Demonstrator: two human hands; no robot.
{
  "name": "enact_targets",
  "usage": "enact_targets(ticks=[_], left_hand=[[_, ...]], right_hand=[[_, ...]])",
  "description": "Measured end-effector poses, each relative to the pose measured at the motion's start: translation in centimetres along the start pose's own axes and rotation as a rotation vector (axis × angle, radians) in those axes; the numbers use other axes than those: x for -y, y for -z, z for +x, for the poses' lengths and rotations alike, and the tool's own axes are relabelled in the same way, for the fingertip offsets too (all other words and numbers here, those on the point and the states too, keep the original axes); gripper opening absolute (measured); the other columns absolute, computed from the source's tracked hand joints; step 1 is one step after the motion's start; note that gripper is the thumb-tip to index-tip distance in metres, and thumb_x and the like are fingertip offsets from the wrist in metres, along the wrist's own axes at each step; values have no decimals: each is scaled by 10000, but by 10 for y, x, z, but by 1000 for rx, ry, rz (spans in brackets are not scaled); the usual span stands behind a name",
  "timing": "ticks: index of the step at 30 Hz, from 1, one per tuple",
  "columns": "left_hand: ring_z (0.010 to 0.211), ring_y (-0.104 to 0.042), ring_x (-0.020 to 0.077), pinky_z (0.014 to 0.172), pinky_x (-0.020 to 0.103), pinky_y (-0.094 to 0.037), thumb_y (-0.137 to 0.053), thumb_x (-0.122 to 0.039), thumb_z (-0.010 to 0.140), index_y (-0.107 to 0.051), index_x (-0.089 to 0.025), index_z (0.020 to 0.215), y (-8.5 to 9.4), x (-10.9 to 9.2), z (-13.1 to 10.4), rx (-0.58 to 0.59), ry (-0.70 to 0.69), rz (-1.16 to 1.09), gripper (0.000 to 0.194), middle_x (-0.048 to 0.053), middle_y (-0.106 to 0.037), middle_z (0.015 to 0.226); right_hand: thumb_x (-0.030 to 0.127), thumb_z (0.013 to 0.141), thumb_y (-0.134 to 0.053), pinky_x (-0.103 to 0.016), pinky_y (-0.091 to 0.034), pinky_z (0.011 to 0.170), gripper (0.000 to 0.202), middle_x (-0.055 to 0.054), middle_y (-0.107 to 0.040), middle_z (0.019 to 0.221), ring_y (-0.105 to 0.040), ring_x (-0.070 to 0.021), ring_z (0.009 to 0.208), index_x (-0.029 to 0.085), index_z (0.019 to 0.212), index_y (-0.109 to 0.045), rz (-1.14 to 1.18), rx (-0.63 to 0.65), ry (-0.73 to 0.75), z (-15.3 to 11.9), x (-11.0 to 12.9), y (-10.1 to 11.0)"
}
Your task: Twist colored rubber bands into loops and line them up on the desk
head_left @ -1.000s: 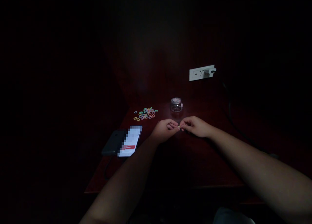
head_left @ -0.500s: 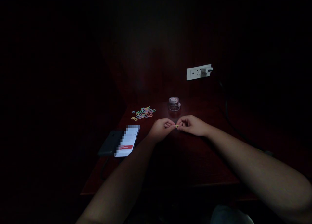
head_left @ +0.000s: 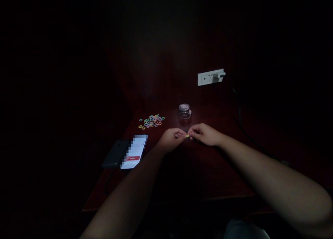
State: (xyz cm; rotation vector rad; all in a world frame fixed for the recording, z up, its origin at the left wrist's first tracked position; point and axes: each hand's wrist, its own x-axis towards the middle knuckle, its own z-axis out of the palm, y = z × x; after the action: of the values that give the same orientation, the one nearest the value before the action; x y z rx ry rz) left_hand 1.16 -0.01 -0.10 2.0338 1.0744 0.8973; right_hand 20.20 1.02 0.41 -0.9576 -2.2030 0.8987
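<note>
Between my fingertips is a small yellow elastic hair band (head_left: pixel 187 135), held over the dark red table. My left hand (head_left: pixel 171 138) pinches it from the left, and my right hand (head_left: pixel 204 134) pinches it from the right. Both hands are closed, and the fingers partly hide the band. A loose pile of small coloured hair bands (head_left: pixel 153 121) lies to the left, beyond my left hand. Just behind the hands stands a clear round jar (head_left: pixel 184 111) with its lid on.
A lit phone (head_left: pixel 135 152) lies left of my left forearm, beside a dark flat power bank or similar slab (head_left: pixel 114 154). On the back wall is a white socket panel (head_left: pixel 210 77) with a plug in it. A dark cable (head_left: pixel 240 121) runs down at the right.
The yellow band shows a little differently between my fingertips, which stay close together. The whole view has shifted slightly, with the table things a bit further left.
</note>
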Motion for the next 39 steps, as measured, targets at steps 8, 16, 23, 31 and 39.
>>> enact_targets(ticks=[8, 16, 23, 31, 39], left_hand=[[640, -540, 104, 595, 218, -432, -552, -245, 743, -621, -110, 812, 0, -1, 2, -38, 4, 63, 167, 44, -624, 730], [633, -538, 105, 594, 224, -430, -571, -274, 736, -614, -112, 784, -1, -1, 1, -41, -3, 51, 174, 43, -626, 719], [665, -571, 117, 617, 232, -450, -583, -293, 737, -636, -108, 851, -2, 1, 1, 4, 12, -20, 223, 70, -660, 769], [635, -559, 108, 599, 224, -445, -591, -267, 723, -641, -109, 808, -2, 2, 1, -40, 6, 13, 186, 57, -650, 732], [613, -545, 102, 580, 219, -436, -588, -259, 715, -635, -105, 784, -1, -1, 0, -42, 28, 17, 175, 52, -637, 707]], right_hand=[[354, 741, -564, -209, -387, 529, 237, -12, -554, 636, -478, -92, 562, 124, 787, -597, 56, -3, 15, 0, 1, -1], [331, 774, -512, -211, -371, 519, 212, -21, -590, 652, -491, -91, 538, 137, 780, -596, 0, -16, 13, 1, -2, -1], [328, 782, -497, -208, -367, 505, 218, -29, -604, 664, -492, -92, 531, 134, 793, -596, 7, -13, 7, 1, -2, -1], [305, 773, -500, -204, -364, 495, 199, -22, -591, 650, -482, -84, 516, 131, 805, -592, 37, -18, -9, 2, -6, 0], [303, 755, -523, -212, -373, 511, 190, -8, -559, 620, -475, -89, 536, 132, 793, -596, 62, -14, 4, 0, -3, 2]])
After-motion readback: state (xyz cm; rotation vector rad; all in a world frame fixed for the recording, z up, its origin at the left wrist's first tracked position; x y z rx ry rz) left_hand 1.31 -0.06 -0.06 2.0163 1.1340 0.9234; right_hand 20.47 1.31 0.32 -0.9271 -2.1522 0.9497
